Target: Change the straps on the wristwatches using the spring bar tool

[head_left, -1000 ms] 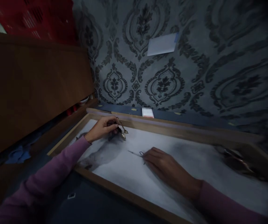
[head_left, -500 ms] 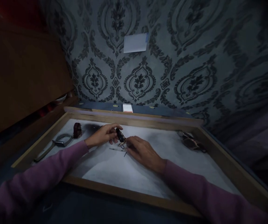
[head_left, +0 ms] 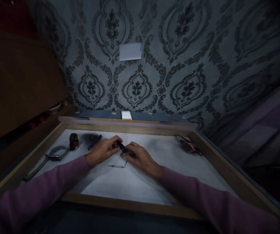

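Note:
Between my two hands, above the white-lined tray, is a black and gold thing (head_left: 121,147) that looks like a watch with a dark strap; fingers hide much of it. My left hand (head_left: 105,149) pinches its upper left end. The fingers of my right hand (head_left: 141,158) close round its lower right end, where small gold-coloured parts show. Under my right fingertips a thin dark rod (head_left: 125,163) sticks down; whether it is held, I cannot tell. Just below, a slim metal tool with pointed ends (head_left: 116,166) lies on the white surface.
The shallow tray has a wooden rim (head_left: 130,203). At its left lie a brown-strapped watch (head_left: 74,142), a grey-strapped watch (head_left: 57,154) and a dark flat bar (head_left: 94,142). Sunglasses (head_left: 189,146) rest at the right. A white card (head_left: 126,115) sits behind the back rim.
The camera view has shifted, so the tray sits further left and lower. My hands have come closer together round the watch. The dark flat bar and the slim tool show more fully.

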A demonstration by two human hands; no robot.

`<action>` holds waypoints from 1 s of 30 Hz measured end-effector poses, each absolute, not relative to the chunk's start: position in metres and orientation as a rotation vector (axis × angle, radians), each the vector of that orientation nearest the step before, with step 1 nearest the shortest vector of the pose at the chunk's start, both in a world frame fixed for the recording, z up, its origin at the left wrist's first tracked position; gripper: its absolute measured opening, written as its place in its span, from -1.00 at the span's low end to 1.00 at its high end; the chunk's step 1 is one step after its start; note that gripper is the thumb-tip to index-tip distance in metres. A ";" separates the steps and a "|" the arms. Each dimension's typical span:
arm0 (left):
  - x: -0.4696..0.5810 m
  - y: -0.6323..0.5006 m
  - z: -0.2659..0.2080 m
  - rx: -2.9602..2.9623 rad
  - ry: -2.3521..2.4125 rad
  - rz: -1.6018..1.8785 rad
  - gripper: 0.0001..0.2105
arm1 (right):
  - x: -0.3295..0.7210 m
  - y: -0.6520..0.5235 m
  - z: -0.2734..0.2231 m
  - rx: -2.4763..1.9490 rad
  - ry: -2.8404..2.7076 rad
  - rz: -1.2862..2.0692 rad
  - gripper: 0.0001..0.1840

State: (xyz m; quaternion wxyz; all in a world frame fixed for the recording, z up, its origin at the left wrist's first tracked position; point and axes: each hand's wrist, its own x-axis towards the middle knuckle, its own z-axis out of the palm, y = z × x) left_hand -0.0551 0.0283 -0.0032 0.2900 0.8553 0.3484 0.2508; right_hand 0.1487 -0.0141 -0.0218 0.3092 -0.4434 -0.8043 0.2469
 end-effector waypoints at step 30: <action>-0.074 0.038 0.014 2.377 0.841 0.399 -0.69 | 0.153 -0.002 -0.031 -0.993 -1.549 1.392 -0.54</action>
